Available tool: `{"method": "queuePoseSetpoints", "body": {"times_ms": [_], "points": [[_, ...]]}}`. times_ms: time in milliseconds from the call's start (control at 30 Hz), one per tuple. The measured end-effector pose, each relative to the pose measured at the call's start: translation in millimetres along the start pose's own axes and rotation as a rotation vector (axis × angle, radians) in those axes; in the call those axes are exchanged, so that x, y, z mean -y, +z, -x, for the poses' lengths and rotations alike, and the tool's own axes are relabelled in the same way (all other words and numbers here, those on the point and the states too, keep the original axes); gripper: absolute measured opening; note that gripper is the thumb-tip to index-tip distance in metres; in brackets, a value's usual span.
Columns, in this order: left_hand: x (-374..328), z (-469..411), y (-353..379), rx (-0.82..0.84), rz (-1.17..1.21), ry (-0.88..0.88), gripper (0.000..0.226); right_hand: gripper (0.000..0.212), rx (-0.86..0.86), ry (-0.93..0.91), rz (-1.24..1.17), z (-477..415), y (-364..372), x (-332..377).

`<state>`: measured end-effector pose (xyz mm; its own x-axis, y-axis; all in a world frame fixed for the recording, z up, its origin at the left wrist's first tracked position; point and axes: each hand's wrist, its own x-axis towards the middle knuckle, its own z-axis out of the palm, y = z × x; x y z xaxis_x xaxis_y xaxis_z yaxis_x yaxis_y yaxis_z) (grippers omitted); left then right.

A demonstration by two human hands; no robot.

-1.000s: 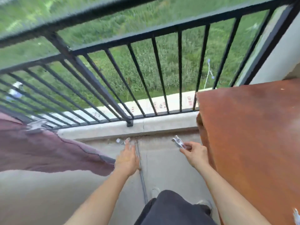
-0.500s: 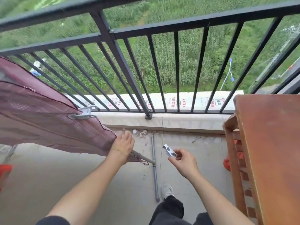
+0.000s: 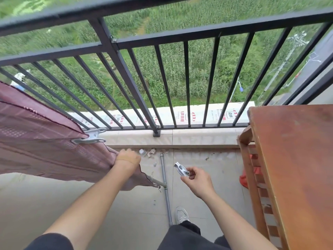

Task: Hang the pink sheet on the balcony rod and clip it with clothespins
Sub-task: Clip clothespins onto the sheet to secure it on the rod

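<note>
Left hand (image 3: 127, 159) grips, fingers (image 3: 125, 152) curled; right hand (image 3: 196, 183) pinches.

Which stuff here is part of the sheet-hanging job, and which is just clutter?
Job: pink sheet, rod, clipped clothespin, spare clothespin in right hand, left hand gripping the sheet.
Clutter: wooden table, red thing under it, debris by the ledge.

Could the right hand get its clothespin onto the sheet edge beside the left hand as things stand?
Probably yes: the right hand pinches the clothespin close beside the bare end of the rod, with open air between it and the pink sheet edge the left hand grips.
</note>
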<state>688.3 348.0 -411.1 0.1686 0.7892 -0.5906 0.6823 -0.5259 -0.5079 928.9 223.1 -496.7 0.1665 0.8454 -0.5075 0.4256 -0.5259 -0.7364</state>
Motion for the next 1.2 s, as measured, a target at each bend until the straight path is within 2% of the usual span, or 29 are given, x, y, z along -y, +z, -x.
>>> {"method": "queuePoseSetpoints", "body": {"times_ms": [133,300,367,433,467,500,567,600,700,767,867,967,1033,1133,1200], "points": [[1.0,0.8,4.1,-0.165,-0.109,0.159,0.03,0.03,0.014,0.015,-0.018,0.3,2.8,0.3],[-10.0,20.2,20.8,-0.059,-0.079,0.235,0.028,0.026,0.086,0.051,-0.061,-5.2,15.9,7.8],[-12.8,36.1,28.4,-0.179,0.0,0.28,0.022,0.026,0.121,0.057,-0.075,-11.6,23.2,15.6],[-19.8,52.8,38.6,-0.419,0.209,0.284,0.011,0.025,0.156,0.054,-0.085,-18.6,30.8,26.1],[-23.1,61.6,43.0,-0.509,0.347,0.239,0.02,0.026,0.175,0.055,-0.113,-21.8,34.5,32.1],[-27.1,70.2,46.5,-0.498,0.51,0.141,0.032,0.028,0.198,0.063,-0.159,-24.9,37.9,38.7],[-35.6,82.3,53.3,-0.329,0.83,-0.143,0.052,0.037,0.285,0.081,-0.261,-31.2,43.6,54.4],[-38.7,85.3,56.2,-0.243,0.966,-0.292,0.055,0.038,0.355,0.083,-0.313,-33.9,46.9,62.7],[-38.0,88.9,63.6,-0.161,1.247,-0.705,0.07,0.025,0.514,0.094,-0.385,-41.5,57.3,86.9],[-36.1,88.7,67.8,-0.147,1.358,-0.868,0.07,0.012,0.535,0.121,-0.349,-46.8,63.5,103.0],[-38.0,85.4,73.2,-0.279,1.524,-0.994,0.039,0.01,0.545,0.08,-0.332,-54.9,74.1,126.0],[-37.0,82.0,75.9,-0.366,1.593,-0.992,0.015,0.021,0.507,-0.055,-0.29,-59.5,84.0,149.2],[-35.9,82.1,77.9,-0.362,1.607,-0.948,0.013,0.028,0.502,-0.07,-0.3,-57.9,90.4,163.3],[-36.1,85.7,78.7,-0.39,1.651,-0.928,0.021,0.026,0.593,-0.113,-0.302,-53.8,104.6,172.7],[-36.8,87.7,79.4,-0.412,1.664,-0.932,0.024,0.026,0.652,-0.075,-0.354,-49.0,113.8,174.4]]}}
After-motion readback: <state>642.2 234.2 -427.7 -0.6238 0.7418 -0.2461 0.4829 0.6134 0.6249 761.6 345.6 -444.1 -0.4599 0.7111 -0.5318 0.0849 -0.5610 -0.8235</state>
